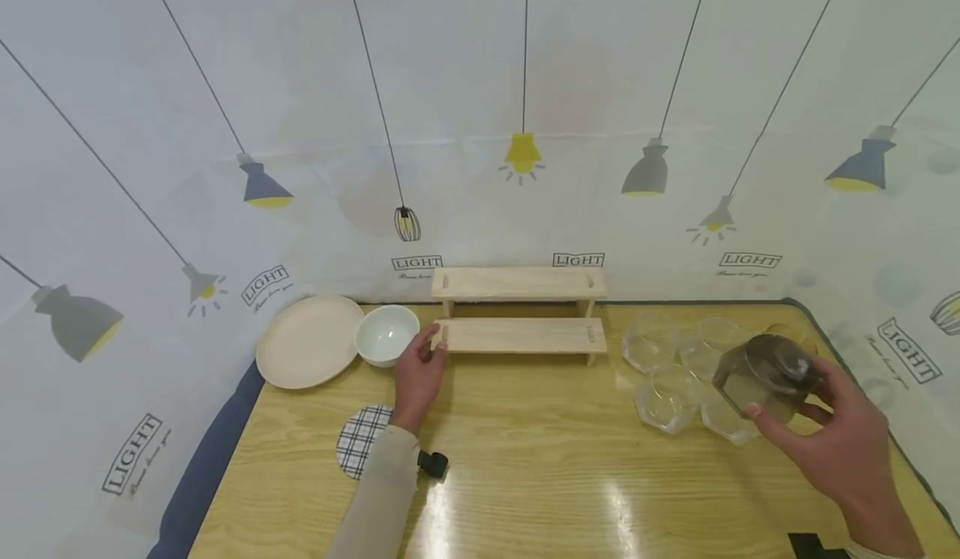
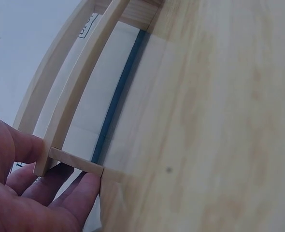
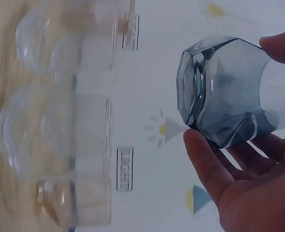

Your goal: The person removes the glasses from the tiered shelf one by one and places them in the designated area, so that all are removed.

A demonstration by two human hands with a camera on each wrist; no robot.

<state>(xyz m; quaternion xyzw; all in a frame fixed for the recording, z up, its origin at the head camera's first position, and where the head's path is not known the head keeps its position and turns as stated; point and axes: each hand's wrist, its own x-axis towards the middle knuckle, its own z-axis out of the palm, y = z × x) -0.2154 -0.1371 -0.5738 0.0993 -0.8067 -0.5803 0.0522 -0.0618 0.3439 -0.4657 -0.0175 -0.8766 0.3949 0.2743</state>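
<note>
A small two-step wooden shelf (image 1: 521, 336) stands at the back of the table. My left hand (image 1: 420, 380) grips the left end of its lower board; in the left wrist view the thumb lies on the board (image 2: 67, 104) and the fingers reach round the end support. In my right hand (image 1: 847, 442) is a dark grey faceted glass (image 1: 765, 376), held tilted above several transparent glasses (image 1: 666, 399). The right wrist view shows the grey glass (image 3: 224, 92) between thumb and fingers, its thick base turned away from the palm.
Left of the shelf are a pale bowl (image 1: 387, 336) and a large beige plate (image 1: 309, 342). A round checked mat (image 1: 363, 441) lies partly under the left forearm. Behind the grey glass shows an amber-tinted glass (image 3: 55, 200). A lamp-printed curtain (image 1: 480, 59) surrounds the table (image 1: 555, 459).
</note>
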